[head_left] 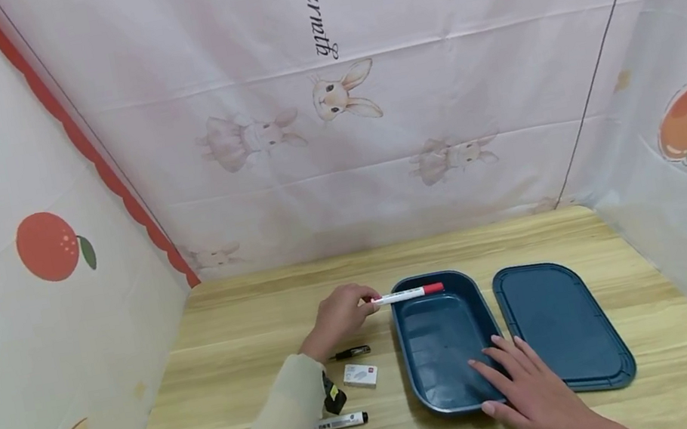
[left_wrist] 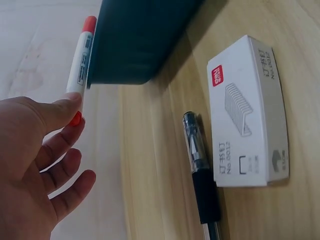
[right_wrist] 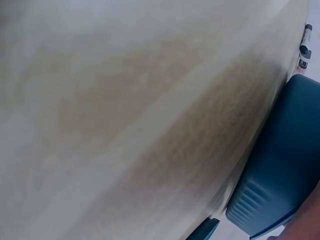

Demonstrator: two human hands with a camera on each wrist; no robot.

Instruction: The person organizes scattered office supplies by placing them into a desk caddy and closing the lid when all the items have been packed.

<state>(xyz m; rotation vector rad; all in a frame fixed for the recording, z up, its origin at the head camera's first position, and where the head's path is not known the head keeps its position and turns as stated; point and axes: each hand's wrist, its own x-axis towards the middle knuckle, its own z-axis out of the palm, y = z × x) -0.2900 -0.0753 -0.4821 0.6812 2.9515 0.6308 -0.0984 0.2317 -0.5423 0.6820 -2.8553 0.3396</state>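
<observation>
My left hand (head_left: 345,311) pinches a white marker with a red cap (head_left: 409,294) by its rear end, between thumb and forefinger. The marker spans the far end of the dark blue box (head_left: 419,377), at rim height. In the left wrist view, the marker (left_wrist: 80,60) runs alongside the box wall (left_wrist: 135,45), its other fingers loosely bent below. My right hand (head_left: 537,395) rests on the box's near right edge with fingers spread. In the right wrist view the box (right_wrist: 285,150) stands at the right, with only a bit of the hand (right_wrist: 305,220) showing.
A matching blue lid (head_left: 559,322) lies right of the box. Left of the box are a black pen (head_left: 352,352), a white staples box (head_left: 361,375), a black item with a yellow label (head_left: 334,398) and a black-capped marker (head_left: 342,421). Printed cloth walls surround the wooden table.
</observation>
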